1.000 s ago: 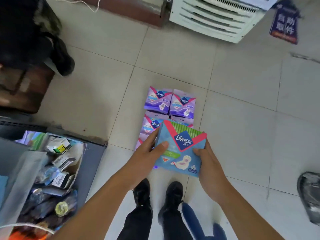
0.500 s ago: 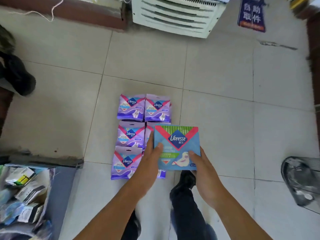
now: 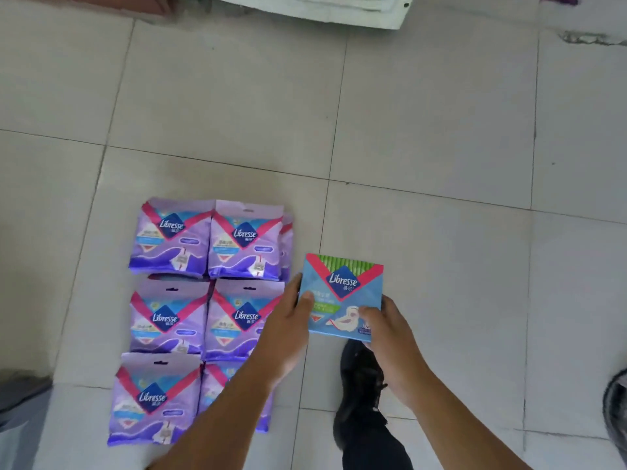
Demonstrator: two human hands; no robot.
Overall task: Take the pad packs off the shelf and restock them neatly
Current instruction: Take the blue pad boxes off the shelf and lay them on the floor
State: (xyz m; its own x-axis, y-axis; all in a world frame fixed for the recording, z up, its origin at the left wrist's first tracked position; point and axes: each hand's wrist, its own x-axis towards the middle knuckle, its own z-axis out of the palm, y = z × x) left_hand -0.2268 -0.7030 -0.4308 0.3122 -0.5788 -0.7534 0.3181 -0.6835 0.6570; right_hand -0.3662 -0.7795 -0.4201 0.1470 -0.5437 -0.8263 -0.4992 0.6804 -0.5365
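6 purple packs (image 3: 203,300) lie in 2 neat columns on the floor (image 3: 441,130), just left of the left hand (image 3: 288,320). Both it and the right hand (image 3: 386,330) grip 1 blue pack (image 3: 342,293) between them, not yet laid down. Restocking the shelf likely remains.

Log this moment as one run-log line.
both hands hold blue pack | left hand | right hand | purple packs on floor

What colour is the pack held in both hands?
Light blue pack, with a pink V-band, green striped top and dark blue logo diamond. Head view, the only one.
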